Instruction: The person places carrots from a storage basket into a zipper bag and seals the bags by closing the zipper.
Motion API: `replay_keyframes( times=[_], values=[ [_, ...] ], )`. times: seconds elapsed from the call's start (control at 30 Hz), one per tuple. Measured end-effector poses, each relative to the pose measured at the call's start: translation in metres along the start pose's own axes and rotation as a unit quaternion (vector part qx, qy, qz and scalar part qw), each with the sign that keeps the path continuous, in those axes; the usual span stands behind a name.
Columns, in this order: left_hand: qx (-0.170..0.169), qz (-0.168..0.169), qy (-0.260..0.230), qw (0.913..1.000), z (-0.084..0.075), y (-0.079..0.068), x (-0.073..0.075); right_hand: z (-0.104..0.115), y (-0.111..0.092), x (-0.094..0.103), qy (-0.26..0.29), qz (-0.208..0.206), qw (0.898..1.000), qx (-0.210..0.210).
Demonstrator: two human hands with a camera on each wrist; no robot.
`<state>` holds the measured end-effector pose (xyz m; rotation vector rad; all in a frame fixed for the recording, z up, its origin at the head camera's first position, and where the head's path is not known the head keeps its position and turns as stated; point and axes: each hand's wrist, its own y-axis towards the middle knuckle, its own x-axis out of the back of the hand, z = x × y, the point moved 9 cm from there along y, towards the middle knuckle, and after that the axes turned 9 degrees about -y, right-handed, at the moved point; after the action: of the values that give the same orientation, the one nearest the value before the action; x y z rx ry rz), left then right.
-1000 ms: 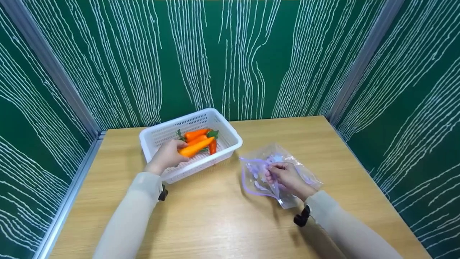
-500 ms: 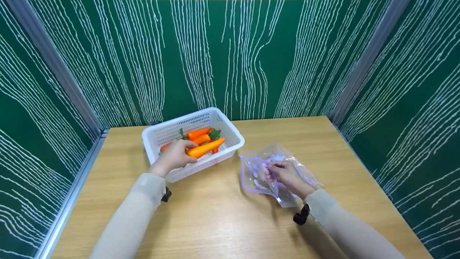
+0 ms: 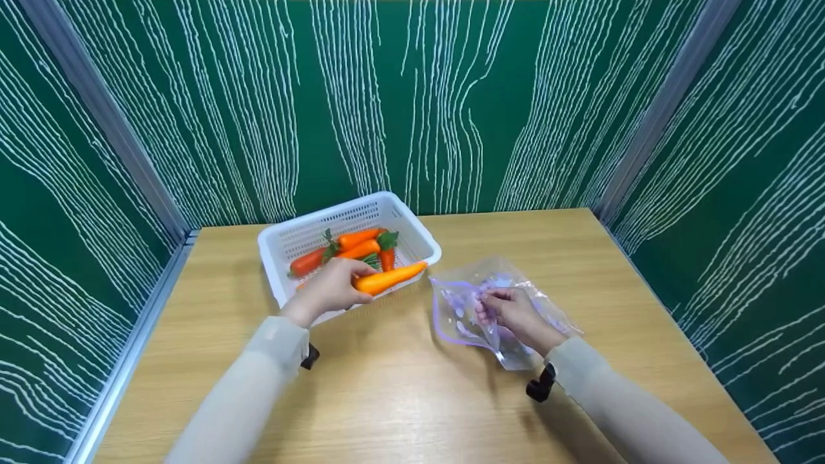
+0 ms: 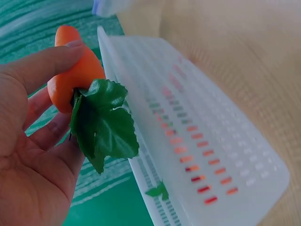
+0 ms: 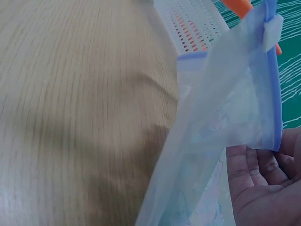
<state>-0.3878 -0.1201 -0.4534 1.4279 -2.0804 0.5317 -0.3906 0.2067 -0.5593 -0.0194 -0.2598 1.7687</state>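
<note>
My left hand [image 3: 334,283] grips an orange carrot [image 3: 392,278] near its leafy end, over the front rim of the white basket [image 3: 274,283]. Its tip points right, toward the bag. In the left wrist view, thumb and fingers pinch the carrot [image 4: 77,77], and a green leaf [image 4: 106,122] hangs from it. My right hand [image 3: 515,316] pinches the purple-edged mouth of a clear zip bag [image 3: 457,316], which gapes toward the left. The right wrist view shows the bag's film [image 5: 202,122] standing up from the table, with fingers at its purple edge.
Several more carrots [image 3: 308,261] with green tops lie inside the basket at the back left. The wooden table [image 3: 387,393] is walled by green panels [image 3: 445,103] with white lines. Metal posts [image 3: 664,103] stand at the back corners.
My left hand has lifted the carrot from inside the basket and carried it right and forward over the rim, nearer the bag. My right hand and the bag have stayed put.
</note>
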Motion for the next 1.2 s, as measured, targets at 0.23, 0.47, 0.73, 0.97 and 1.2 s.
replay_keyframes(
  times=[0.23, 0.47, 0.73, 0.97, 1.2],
  values=[
    [-0.022, 0.039, 0.010, 0.9989, -0.010, -0.004, -0.022, 0.000, 0.001, -0.002, -0.009, -0.001, 1.000, 0.002],
    [-0.023, 0.061, 0.002, 0.9979, -0.014, -0.003, -0.033, 0.000, 0.002, -0.001, -0.015, 0.000, 1.000, -0.001],
    [-0.062, 0.076, 0.026, 0.9948, -0.021, 0.000, -0.047, 0.006, 0.002, -0.001, -0.012, 0.010, 1.000, -0.001],
    [-0.057, 0.100, 0.031, 0.9929, -0.022, 0.000, -0.064, 0.006, 0.004, -0.003, -0.007, 0.004, 1.000, -0.001],
    [-0.071, 0.112, 0.036, 0.9905, -0.025, 0.002, -0.077, 0.006, 0.003, -0.005, -0.002, 0.009, 1.000, 0.000]
  ],
)
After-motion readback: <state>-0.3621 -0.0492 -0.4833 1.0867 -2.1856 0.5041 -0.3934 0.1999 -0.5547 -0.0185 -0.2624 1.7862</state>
